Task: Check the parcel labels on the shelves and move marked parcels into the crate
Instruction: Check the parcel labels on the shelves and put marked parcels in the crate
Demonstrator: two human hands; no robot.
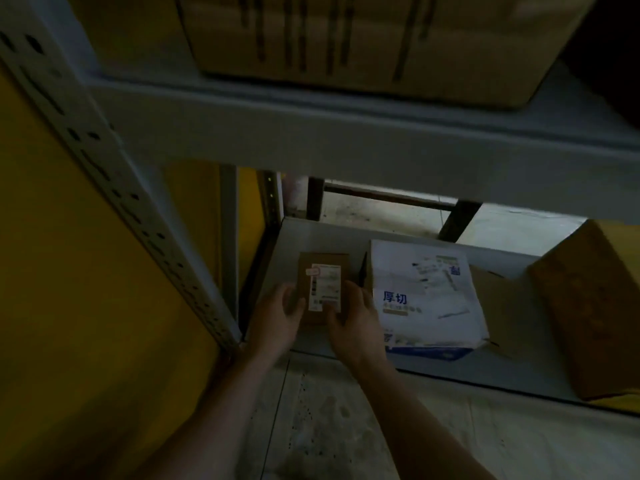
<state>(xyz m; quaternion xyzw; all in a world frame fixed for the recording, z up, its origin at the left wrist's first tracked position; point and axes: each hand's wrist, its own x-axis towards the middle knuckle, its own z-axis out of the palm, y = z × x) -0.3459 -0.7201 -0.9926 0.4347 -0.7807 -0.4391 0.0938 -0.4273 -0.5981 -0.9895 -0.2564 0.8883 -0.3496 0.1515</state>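
Both hands on the small brown box (320,289), at the left end of the lower shelf (332,233). Left hand (277,318) grips its left edge, right hand (353,320) its right edge, thumb on the white label (325,287). Red mark on label's top left. White box (424,296) just beside it, to the right.

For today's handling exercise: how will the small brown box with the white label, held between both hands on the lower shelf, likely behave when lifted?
The small brown box looks like stiff cardboard, so it should probably keep its shape. It spans little more than the left hand and right hand, so it is likely light. Flat faces suggest no rolling.
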